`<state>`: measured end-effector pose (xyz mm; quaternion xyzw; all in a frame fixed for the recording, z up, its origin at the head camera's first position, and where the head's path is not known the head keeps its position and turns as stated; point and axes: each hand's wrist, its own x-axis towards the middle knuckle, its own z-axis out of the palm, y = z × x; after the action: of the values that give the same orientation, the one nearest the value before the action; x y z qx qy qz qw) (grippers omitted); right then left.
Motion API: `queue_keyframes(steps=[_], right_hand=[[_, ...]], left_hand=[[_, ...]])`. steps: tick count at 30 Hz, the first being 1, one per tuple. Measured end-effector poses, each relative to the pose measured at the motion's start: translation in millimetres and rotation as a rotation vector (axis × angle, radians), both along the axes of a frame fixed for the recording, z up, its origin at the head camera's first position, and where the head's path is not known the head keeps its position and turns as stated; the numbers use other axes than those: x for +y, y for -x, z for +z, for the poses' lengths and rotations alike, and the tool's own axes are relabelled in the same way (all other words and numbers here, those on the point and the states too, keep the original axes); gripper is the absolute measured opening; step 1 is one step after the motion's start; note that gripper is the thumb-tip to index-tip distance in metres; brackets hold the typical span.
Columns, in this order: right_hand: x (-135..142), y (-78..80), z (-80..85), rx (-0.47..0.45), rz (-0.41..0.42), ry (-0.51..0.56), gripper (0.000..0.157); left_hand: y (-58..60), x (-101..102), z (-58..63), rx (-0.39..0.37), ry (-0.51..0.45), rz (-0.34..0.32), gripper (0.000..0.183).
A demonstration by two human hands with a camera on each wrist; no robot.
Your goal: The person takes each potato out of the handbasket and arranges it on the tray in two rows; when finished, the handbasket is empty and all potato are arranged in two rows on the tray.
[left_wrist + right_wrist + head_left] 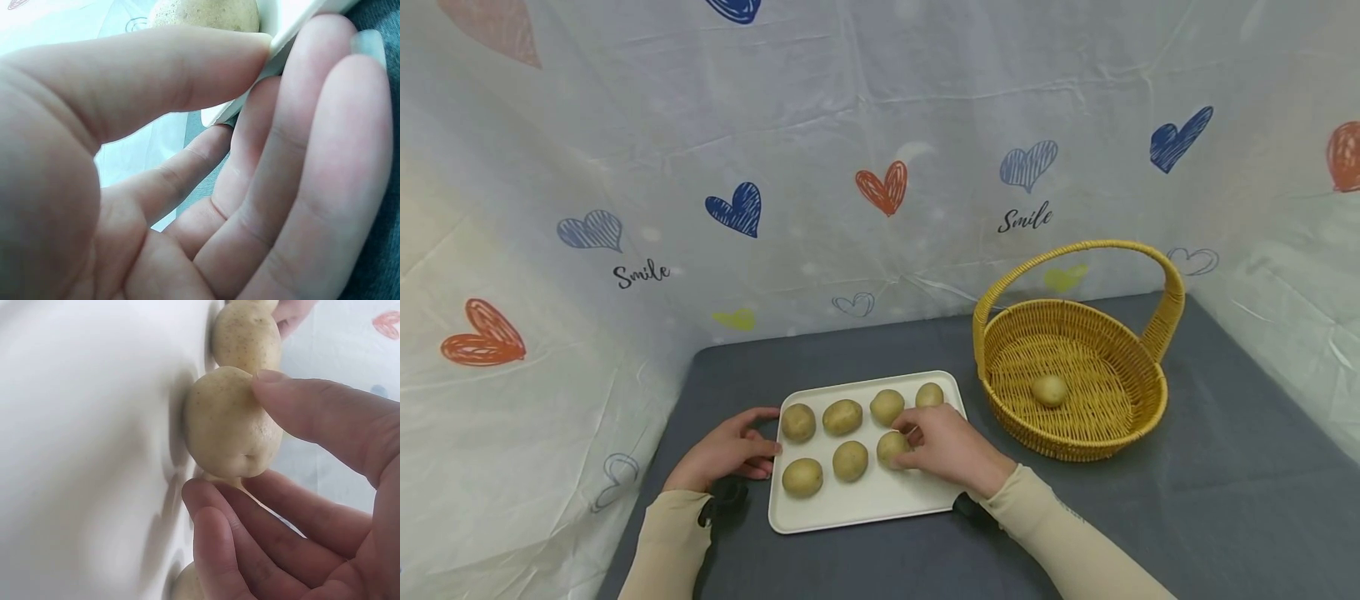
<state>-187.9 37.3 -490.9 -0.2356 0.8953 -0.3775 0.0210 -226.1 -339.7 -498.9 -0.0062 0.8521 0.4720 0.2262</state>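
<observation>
A white rectangular tray (865, 500) lies on the table with several potatoes on it in two rows. My left hand (730, 450) holds the tray's left edge, thumb on the rim and fingers against its side and underside in the left wrist view. Over the tray's right part, my right hand (951, 446) has thumb and fingers around a potato (231, 425) in the front row. That potato sits at the tray surface. Just behind the hand is another potato (929, 395), in the back right corner. Further left in the front row lies a potato (850, 461).
To the right of the tray stands a yellow wicker basket (1075, 446) with a tall arched handle (1078, 247). One potato (1049, 390) lies inside it. A dark grey cloth (1217, 500) covers the table, and a white curtain with printed hearts (880, 108) hangs behind.
</observation>
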Motion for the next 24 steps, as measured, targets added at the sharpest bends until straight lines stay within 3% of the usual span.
queue_keyframes(steps=[8, 14, 21, 24], right_hand=[[2.4, -0.9, 1.9, 0.0, -0.003, -0.009, 0.034], [17.4, -9.1, 15.3, 0.018, -0.028, -0.036, 0.036], [62.4, -26.6, 34.6, 0.104, -0.022, -0.034, 0.033], [91.1, -32.7, 43.9, 0.149, -0.065, -0.042, 0.032]], left_hand=[[1.2, 0.9, -0.2, -0.003, 0.008, 0.01, 0.081], [2.2, 3.9, -0.6, -0.012, 0.001, 0.004, 0.082], [-1.3, 1.0, -4.6, 0.002, 0.018, -0.002, 0.081], [-2.1, 0.2, -6.7, 0.021, 0.017, -0.004, 0.079]])
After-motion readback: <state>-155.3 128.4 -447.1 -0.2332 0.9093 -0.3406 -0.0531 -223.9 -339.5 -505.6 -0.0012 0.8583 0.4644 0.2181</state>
